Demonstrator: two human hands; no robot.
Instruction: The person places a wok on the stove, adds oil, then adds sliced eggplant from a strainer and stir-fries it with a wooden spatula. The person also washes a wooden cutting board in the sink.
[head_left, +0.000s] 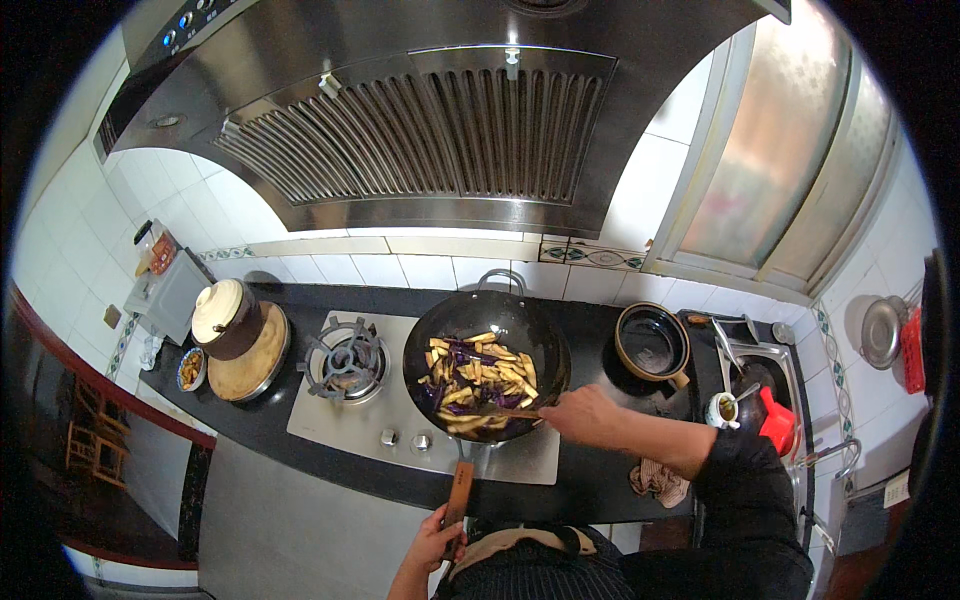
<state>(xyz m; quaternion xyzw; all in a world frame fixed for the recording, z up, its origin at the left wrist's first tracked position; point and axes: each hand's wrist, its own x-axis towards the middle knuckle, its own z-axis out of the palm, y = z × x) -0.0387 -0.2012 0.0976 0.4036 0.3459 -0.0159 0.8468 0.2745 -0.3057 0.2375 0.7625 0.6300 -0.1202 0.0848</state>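
A black wok (551, 337) stands on the right side of a steel gas stove (322, 420). Cut eggplant strips (480, 371), pale with purple skin, lie in it. My left hand (433, 538) grips the wok's wooden handle (461, 484) below the stove's front edge. At the wok's right front rim, my right hand (581, 414) is closed around a spatula with a wooden handle (525, 413). The spatula's tip reaches among the strips at the front of the wok and is partly hidden.
Left of the wok is a bare burner (346, 360). A lidded pot (229, 330) sits on a round wooden board (251, 371), beside a bowl of food (191, 370). To the right are a brown-rimmed pot (684, 330), a striped cloth (660, 484), a small cup (712, 412) and a sink (795, 375). A range hood (375, 214) hangs above.
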